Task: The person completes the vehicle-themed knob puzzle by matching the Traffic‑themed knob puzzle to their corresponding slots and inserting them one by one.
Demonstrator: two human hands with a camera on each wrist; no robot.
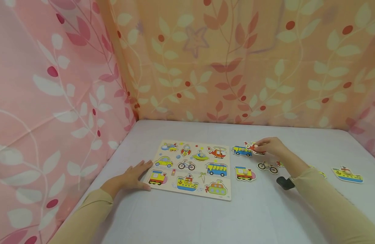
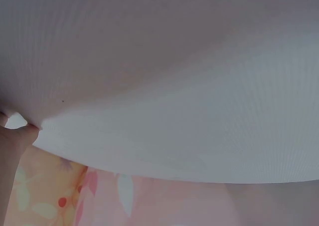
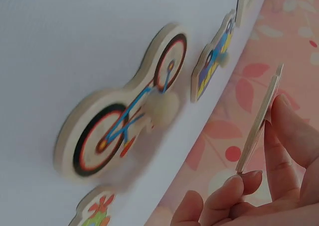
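Observation:
My right hand (image 1: pixel 274 147) pinches a red helicopter puzzle piece (image 1: pixel 250 146) by thumb and fingers, above the table beside a blue bus piece (image 1: pixel 241 151). In the right wrist view that piece (image 3: pixel 256 123) appears edge-on, its picture turned away. Flat on the table near the right hand lie a bicycle piece (image 3: pixel 119 121) and a train piece (image 1: pixel 245 173). My left hand (image 1: pixel 134 176) rests at the left edge of the wooden puzzle board (image 1: pixel 175 163), fingers extended. Plane, rocket and flying saucer on the board appear to have knobs; its other pictures look flat.
Farther right lies a ship piece (image 1: pixel 347 174). A yellow piece (image 1: pixel 322 174) and a red-and-green piece (image 1: pixel 280 164) are partly hidden by the right arm. A black device (image 1: pixel 285 183) sits at the right wrist. Patterned curtains (image 1: pixel 205 67) border the white table (image 1: pixel 187 220).

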